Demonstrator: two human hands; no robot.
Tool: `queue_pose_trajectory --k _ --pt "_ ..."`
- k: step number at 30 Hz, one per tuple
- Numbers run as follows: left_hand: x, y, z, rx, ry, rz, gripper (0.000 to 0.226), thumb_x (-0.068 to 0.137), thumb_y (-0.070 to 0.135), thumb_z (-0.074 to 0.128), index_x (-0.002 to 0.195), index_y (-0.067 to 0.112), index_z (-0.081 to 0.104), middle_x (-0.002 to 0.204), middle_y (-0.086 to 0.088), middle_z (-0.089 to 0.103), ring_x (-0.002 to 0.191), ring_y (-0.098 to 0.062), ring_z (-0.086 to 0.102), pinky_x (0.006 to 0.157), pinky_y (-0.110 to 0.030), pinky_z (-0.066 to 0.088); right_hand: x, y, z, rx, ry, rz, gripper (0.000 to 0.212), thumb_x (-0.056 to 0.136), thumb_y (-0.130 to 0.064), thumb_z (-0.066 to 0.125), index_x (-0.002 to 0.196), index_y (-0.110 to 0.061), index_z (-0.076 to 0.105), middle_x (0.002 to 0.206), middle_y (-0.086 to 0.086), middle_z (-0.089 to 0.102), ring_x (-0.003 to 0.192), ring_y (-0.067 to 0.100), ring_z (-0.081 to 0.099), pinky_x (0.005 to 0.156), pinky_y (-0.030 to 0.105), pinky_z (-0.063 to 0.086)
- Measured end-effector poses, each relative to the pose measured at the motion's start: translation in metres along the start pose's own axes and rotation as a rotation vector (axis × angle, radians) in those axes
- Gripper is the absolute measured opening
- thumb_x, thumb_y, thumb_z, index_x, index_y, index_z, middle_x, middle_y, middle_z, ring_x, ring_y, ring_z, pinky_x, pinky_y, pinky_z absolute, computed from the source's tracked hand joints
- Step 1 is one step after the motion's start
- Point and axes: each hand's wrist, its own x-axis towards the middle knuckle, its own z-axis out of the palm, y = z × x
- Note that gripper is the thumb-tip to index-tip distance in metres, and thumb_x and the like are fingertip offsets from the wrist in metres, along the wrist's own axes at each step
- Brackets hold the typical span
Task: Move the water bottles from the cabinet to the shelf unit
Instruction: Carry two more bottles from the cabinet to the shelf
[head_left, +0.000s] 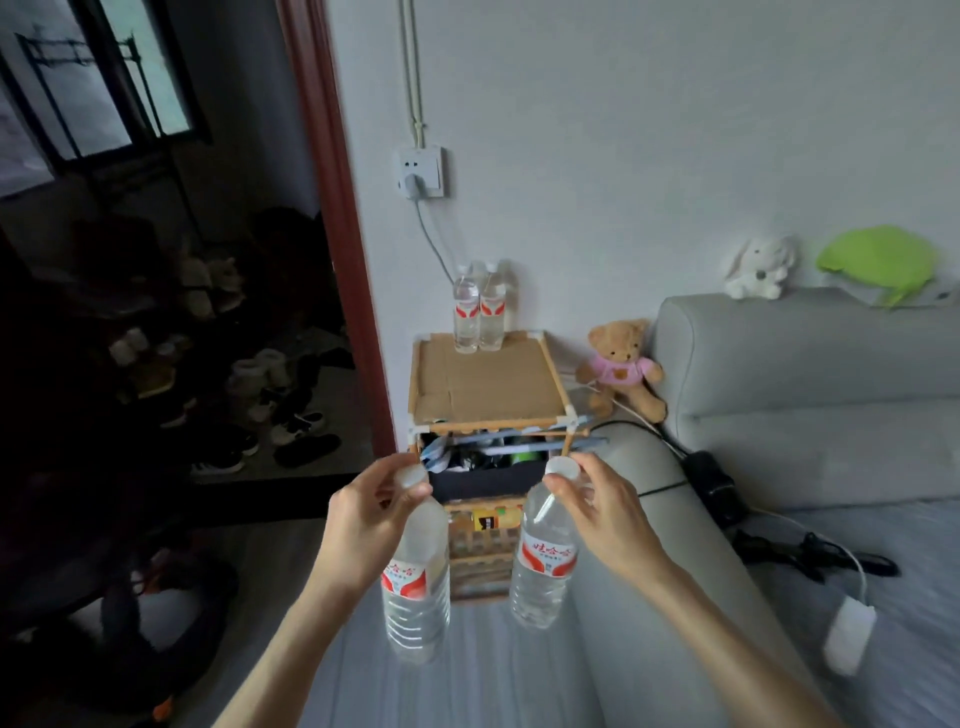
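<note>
My left hand (366, 512) grips a clear water bottle (415, 587) by its white cap, and the bottle hangs down. My right hand (597, 512) holds a second water bottle (543, 561) the same way, by the neck and cap. Both bottles carry red and white labels and hang in front of a small bamboo shelf unit (488, 384) with a cardboard top. Two more water bottles (479, 312) stand upright side by side at the back of that top, against the wall.
A grey bed with a padded headboard (810, 384) lies to the right, with a teddy bear (621, 364), cables and a white charger (849, 634). A wall socket (421, 171) is above the shelf unit. A dark doorway with shoes (260, 415) opens left.
</note>
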Motion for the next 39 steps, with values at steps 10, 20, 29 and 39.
queue_pose_trajectory --k 10,20,29,39 --pt "0.197 0.006 0.052 0.014 0.003 0.047 0.031 0.078 0.020 0.069 0.108 0.016 0.064 0.092 0.002 0.066 0.085 -0.010 0.062 0.075 -0.011 0.045 0.185 0.027 0.009 0.015 0.015 -0.013 0.060 0.080 -0.060 0.045 0.110 -0.008 0.054 0.099 0.005 0.064 0.091 0.019 0.060 0.083 0.039 0.051" --pt "0.366 -0.048 0.093 -0.009 -0.095 0.030 0.027 0.075 0.018 0.071 0.102 0.018 0.063 0.086 0.012 0.065 0.083 -0.007 0.062 0.071 -0.007 0.045 0.353 0.062 0.046 -0.058 0.051 0.068 0.050 0.082 -0.048 0.051 0.112 -0.009 0.054 0.101 0.005 0.064 0.091 0.017 0.060 0.078 0.030 0.048" --pt "0.461 -0.071 0.119 -0.032 -0.194 -0.066 0.032 0.074 0.017 0.073 0.104 0.016 0.064 0.093 0.001 0.068 0.089 -0.011 0.062 0.086 -0.035 0.051 0.455 0.093 0.067 -0.113 0.100 0.187 0.032 0.089 -0.035 0.054 0.111 -0.012 0.055 0.098 -0.003 0.057 0.089 0.010 0.052 0.077 0.022 0.036" --pt "0.504 -0.075 0.148 0.012 -0.215 -0.119 0.033 0.071 0.024 0.073 0.103 0.028 0.063 0.095 0.012 0.066 0.094 -0.009 0.061 0.092 -0.040 0.048 0.521 0.123 0.067 -0.130 0.027 0.174 0.032 0.090 -0.037 0.051 0.112 -0.014 0.053 0.096 -0.004 0.058 0.090 0.011 0.056 0.075 0.027 0.049"
